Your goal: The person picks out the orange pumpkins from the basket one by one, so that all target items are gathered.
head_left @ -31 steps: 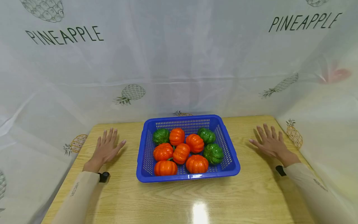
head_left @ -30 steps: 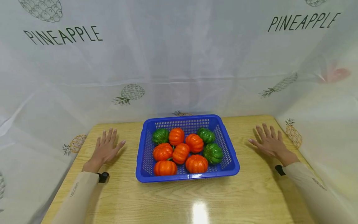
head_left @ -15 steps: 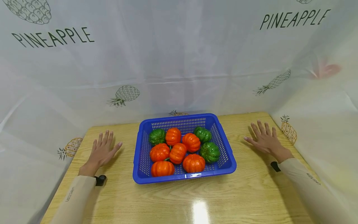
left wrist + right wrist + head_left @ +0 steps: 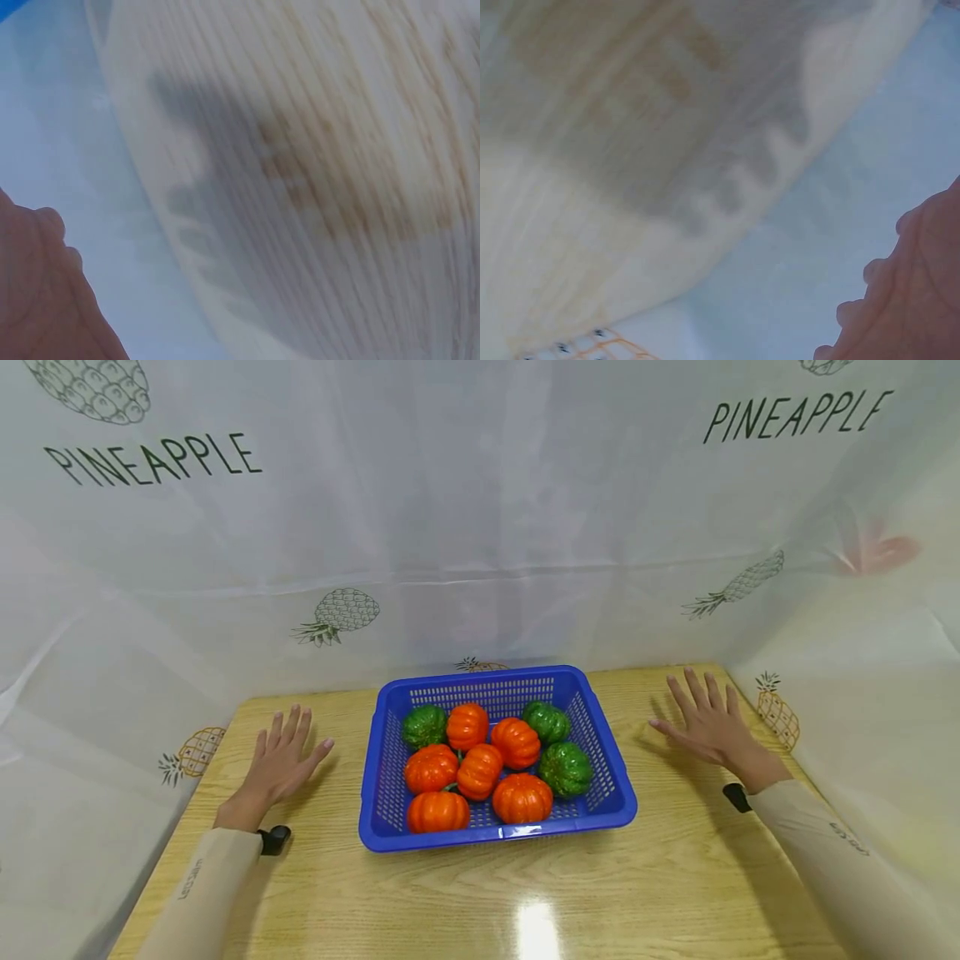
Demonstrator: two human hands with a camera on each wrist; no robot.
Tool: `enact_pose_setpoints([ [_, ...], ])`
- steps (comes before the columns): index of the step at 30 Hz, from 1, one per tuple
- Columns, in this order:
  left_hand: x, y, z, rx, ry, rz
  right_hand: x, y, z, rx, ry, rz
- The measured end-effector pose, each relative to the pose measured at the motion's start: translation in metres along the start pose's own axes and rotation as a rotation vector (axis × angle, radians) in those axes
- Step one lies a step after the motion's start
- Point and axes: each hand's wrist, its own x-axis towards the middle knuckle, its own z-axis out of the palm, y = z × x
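A blue mesh basket stands in the middle of the wooden table in the head view. Inside lie several small ribbed orange pumpkins and three dark green ones. To the basket's left, my left hand is spread palm down, holding nothing. My right hand is on the other side, also spread and holding nothing. Both cast shadows on the tabletop and appear raised above it. In the left wrist view, part of the left hand shows; in the right wrist view, part of the right hand.
A pale sheet printed with pineapples hangs behind the wooden table and along its sides. Black bands circle both wrists, the left wristband and the right wristband each at a beige sleeve's end.
The head view has shifted slightly. My right hand has moved a little away from me and toward the basket; my left hand has barely moved. The basket and pumpkins stay put.
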Motion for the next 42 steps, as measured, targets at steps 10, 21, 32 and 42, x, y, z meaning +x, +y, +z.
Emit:
enact_pose_setpoints([
  [10,-0.004,0.014,-0.003,-0.029,0.026,0.037,0.009,-0.039,-0.024,-0.023,0.045,-0.085],
  [21,-0.009,0.042,-0.005,-0.201,0.041,0.136,0.012,-0.104,-0.039,-0.097,0.116,-0.281],
  [32,-0.021,0.073,-0.005,-0.564,-0.152,0.164,0.019,-0.156,-0.039,-0.168,0.088,-0.458],
  [42,-0.03,0.088,0.0,-0.75,-0.233,0.147,0.025,-0.183,-0.036,-0.203,0.025,-0.542],
])
